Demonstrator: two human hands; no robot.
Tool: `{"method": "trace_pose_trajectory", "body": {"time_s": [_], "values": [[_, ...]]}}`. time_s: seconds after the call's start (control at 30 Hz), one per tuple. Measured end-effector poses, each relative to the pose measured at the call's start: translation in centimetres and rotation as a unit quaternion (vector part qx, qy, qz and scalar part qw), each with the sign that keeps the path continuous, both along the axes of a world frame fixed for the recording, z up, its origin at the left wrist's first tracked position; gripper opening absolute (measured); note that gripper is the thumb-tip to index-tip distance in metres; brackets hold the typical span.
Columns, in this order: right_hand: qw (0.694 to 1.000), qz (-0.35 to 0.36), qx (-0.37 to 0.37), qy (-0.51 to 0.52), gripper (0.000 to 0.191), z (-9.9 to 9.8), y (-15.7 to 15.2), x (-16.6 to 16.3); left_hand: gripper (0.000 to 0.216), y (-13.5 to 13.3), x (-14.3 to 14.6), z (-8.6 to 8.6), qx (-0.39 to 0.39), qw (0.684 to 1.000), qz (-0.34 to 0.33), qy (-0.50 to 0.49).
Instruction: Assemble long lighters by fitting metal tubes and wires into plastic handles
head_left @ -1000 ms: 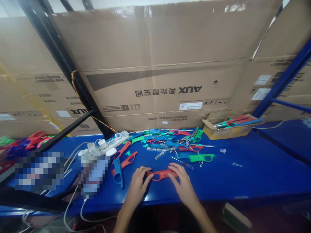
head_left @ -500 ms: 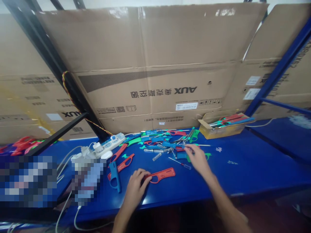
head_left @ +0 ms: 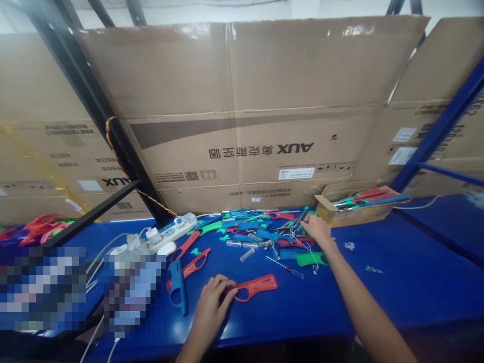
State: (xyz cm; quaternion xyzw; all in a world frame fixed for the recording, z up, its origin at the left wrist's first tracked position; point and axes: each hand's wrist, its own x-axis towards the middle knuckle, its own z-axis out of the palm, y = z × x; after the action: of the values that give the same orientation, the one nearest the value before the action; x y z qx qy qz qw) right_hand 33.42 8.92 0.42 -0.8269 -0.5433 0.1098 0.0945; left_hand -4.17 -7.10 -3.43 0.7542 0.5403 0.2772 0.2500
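My left hand (head_left: 216, 301) pinches the end of a red lighter handle shell (head_left: 260, 286), which lies at the front of the blue table with its finger loop beside my fingertips. My right hand (head_left: 317, 228) reaches into the back right of the pile, fingers curled together by some metal lighter tubes (head_left: 301, 218). What lies between those fingers is too small to make out. Thin white wires (head_left: 302, 239) trail below that hand. Near it are a blue handle shell (head_left: 272, 235), a green handle shell (head_left: 310, 259) and a screwdriver with a clear handle (head_left: 297, 274).
A cardboard box (head_left: 353, 216) of assembled lighters stands at the back right. Left of the pile are red shells, a blue shell (head_left: 177, 285) and a white power strip (head_left: 176, 232) with cables. Clear cylinders (head_left: 247, 254) lie mid-table. Tall cardboard (head_left: 242, 151) backs the table.
My right hand has moved right and back, from the blue shell to the metal tubes. My left hand still holds the red shell. The view has shifted slightly.
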Motion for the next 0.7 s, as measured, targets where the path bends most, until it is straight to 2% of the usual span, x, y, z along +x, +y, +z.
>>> {"method": "trace_pose_trajectory", "body": {"time_s": [0.2, 0.47, 0.7], "values": [[1.0, -0.01, -0.017, -0.016, 0.031, 0.0, -0.9, 0.5, 0.03, 0.0, 0.0, 0.1, -0.006, 1.0, 0.0, 0.0], [0.999, 0.008, -0.018, -0.026, 0.035, 0.1, -0.8, -0.8, 0.028, 0.0, -0.1, -0.1, 0.001, 1.0, 0.006, -0.003], [0.997, 0.032, -0.07, 0.026, 0.033, 0.0, -0.4, 1.0, 0.029, 0.0, -0.1, -0.2, 0.017, 1.0, 0.008, 0.001]]}}
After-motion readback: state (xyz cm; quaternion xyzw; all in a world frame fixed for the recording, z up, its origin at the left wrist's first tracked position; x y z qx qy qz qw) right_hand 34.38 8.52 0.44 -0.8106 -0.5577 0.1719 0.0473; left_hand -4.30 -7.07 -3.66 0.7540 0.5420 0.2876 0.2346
